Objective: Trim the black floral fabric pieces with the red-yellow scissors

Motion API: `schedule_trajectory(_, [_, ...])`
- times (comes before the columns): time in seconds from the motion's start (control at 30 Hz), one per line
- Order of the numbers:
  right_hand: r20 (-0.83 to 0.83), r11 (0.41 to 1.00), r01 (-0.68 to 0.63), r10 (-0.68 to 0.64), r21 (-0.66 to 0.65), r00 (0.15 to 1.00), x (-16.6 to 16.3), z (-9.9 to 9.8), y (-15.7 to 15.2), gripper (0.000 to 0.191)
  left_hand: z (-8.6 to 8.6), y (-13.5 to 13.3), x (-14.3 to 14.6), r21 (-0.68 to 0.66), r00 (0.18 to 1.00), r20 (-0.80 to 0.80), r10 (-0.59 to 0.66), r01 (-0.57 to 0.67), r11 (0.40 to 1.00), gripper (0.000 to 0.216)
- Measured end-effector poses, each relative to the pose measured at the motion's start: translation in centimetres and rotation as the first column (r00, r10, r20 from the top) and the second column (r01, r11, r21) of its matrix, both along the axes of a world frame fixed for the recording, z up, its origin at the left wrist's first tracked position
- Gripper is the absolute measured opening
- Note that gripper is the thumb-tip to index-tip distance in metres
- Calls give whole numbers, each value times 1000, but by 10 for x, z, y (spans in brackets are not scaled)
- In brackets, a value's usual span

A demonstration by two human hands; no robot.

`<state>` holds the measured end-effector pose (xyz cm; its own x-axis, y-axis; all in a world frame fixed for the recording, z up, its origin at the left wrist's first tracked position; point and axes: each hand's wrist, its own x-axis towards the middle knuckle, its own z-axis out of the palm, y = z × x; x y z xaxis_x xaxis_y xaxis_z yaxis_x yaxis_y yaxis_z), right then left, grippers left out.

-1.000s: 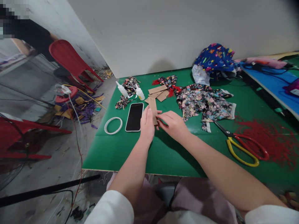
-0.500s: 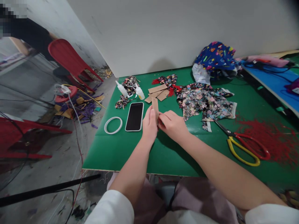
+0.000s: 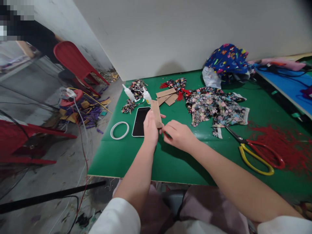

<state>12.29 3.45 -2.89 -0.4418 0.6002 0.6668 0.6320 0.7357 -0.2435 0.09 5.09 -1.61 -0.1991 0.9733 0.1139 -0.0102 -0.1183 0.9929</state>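
Note:
My left hand (image 3: 150, 129) is closed around a narrow brown cardboard strip (image 3: 156, 112), holding it upright above the green table (image 3: 175, 159). My right hand (image 3: 179, 135) pinches the strip's lower end, fingers pressed together. A black phone (image 3: 140, 121) lies flat just left of my left hand, partly hidden by it. More cardboard pieces (image 3: 167, 97) lie behind the strip.
A white tape ring (image 3: 119, 130) sits left of the phone; two white glue bottles (image 3: 136, 94) stand behind it. Floral fabric (image 3: 215, 109), yellow-and-red scissors (image 3: 258, 152) and red thread scraps (image 3: 285, 146) lie to the right. Red chairs and cables stand on the floor at left.
The cardboard strip has been lifted off the table and carried left over the phone's edge; both hands moved slightly left with it.

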Motion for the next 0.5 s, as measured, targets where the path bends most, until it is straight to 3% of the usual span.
schedule_trajectory(0.17, [-101, 994, 111, -110, 5, 989, 4, -2, 3, 15, -2, -2, 3, -41, 990, 70, -120, 123, 992, 41])
schedule_trajectory(0.5, [-63, 978, 197, -192, 71, 979, 0, -2, -1, 22, -8, -5, 8, 94, 984, -179, 5, 12, 995, 41])
